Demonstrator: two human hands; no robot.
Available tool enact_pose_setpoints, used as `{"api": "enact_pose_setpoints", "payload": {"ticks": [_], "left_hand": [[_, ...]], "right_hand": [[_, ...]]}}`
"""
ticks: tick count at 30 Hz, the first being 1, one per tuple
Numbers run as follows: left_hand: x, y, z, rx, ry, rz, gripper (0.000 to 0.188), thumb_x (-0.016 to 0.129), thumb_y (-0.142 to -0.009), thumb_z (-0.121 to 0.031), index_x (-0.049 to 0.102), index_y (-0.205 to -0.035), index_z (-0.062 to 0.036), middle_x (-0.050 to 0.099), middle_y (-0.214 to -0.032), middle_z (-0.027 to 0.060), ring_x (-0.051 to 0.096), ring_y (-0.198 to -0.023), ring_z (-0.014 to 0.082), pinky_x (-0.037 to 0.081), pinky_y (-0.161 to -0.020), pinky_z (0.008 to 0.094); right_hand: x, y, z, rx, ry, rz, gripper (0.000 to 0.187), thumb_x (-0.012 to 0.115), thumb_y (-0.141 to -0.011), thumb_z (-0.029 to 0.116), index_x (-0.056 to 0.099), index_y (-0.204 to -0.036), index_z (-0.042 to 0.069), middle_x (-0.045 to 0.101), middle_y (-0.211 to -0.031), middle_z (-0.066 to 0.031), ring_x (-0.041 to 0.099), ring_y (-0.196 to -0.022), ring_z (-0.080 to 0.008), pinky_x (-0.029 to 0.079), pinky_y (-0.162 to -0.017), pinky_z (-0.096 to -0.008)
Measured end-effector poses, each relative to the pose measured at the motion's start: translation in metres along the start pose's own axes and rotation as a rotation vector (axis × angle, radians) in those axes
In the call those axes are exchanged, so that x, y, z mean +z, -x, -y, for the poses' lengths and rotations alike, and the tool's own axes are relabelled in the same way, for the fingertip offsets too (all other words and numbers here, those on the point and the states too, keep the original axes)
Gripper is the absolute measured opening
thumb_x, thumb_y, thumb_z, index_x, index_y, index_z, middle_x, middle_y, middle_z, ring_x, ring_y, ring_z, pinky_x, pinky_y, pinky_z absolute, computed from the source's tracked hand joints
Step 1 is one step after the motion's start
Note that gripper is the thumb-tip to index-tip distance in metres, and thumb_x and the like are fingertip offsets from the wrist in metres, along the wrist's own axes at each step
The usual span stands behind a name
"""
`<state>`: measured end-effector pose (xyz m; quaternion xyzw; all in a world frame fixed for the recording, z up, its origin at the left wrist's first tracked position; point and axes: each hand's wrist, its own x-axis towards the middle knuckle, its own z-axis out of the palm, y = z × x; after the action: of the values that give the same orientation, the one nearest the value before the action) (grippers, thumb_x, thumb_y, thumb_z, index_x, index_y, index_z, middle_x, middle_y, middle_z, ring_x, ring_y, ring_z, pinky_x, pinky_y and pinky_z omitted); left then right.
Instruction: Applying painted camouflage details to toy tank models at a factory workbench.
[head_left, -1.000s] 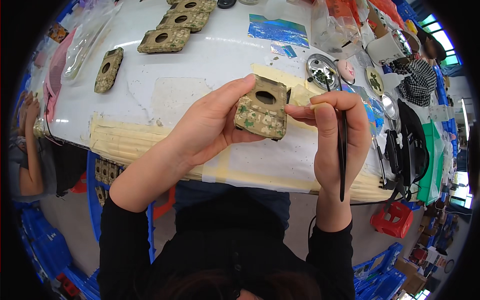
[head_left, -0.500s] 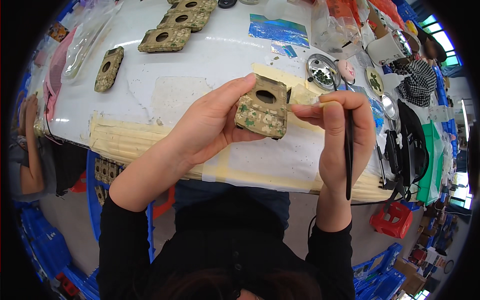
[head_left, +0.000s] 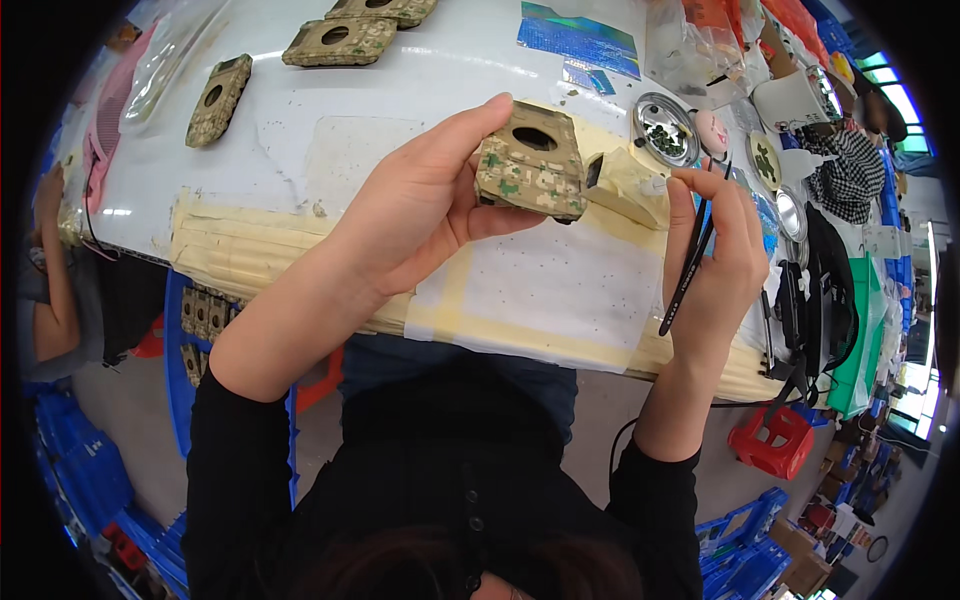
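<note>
My left hand [head_left: 425, 185] grips a small model tank hull [head_left: 530, 165] by its edges, above the table. The hull wears a tan and green pixel camouflage and has a round opening in its top. My right hand [head_left: 725, 230] is closed, with black tweezers [head_left: 690, 270] lying across it, prongs pointing away from me. Its thumb and forefinger pinch beside a block wrapped in yellowish tape [head_left: 630, 190]. Whether a small pale bit sits in that pinch, I cannot make out. White paper [head_left: 540, 290] dotted with specks is taped down below my hands.
More camouflaged hulls [head_left: 338, 42] lie at the far left, one hull [head_left: 218, 100] apart from them. Beyond my right hand are a round metal tin [head_left: 640, 125] holding small dark green bits and a shiny blue sheet [head_left: 580, 38]. A black bag [head_left: 832, 290] rests at right. Another person's arm [head_left: 58, 280] shows far left.
My right hand has drawn away from the hull to the right, toward the tape-wrapped block, and the tweezers have tilted. My left hand has carried the hull slightly farther from me; the view has shifted too.
</note>
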<state>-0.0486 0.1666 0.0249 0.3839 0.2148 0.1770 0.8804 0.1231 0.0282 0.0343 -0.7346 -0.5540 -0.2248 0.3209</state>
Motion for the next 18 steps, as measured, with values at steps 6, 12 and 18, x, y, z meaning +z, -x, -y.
{"api": "enact_pose_setpoints", "payload": {"ticks": [6,12,18], "left_hand": [[-0.002,0.002,-0.001,0.018,0.003,-0.016,0.051,0.035,-0.099,-0.037,0.044,-0.126,0.0058,0.062,-0.109,0.0228,0.066,-0.093,0.0253,0.059,-0.07,0.0242],[0.001,0.003,0.0,0.018,0.02,-0.013,0.052,0.036,-0.099,-0.037,0.044,-0.126,0.0058,0.061,-0.11,0.0228,0.066,-0.095,0.0259,0.058,-0.071,0.025],[-0.002,0.001,0.001,0.023,0.012,-0.005,0.052,0.037,-0.098,-0.037,0.044,-0.125,0.0069,0.061,-0.11,0.0237,0.066,-0.095,0.0267,0.059,-0.071,0.0244]], "right_hand": [[-0.017,0.018,0.014,0.226,-0.433,-0.004,0.066,0.047,-0.087,0.056,0.053,-0.114,-0.004,0.058,-0.101,-0.0157,0.06,-0.09,-0.0239,0.044,-0.084,-0.0353],[-0.037,0.055,0.043,0.538,-0.843,0.372,0.046,0.073,-0.079,0.021,0.053,-0.113,-0.004,0.063,-0.104,-0.0171,0.062,-0.099,-0.0244,0.045,-0.085,-0.0368],[-0.015,0.067,0.029,0.313,-0.871,0.367,0.013,0.071,-0.078,0.003,0.064,-0.088,-0.001,0.066,-0.089,-0.0094,0.06,-0.086,-0.0234,0.046,-0.079,-0.0315]]}}
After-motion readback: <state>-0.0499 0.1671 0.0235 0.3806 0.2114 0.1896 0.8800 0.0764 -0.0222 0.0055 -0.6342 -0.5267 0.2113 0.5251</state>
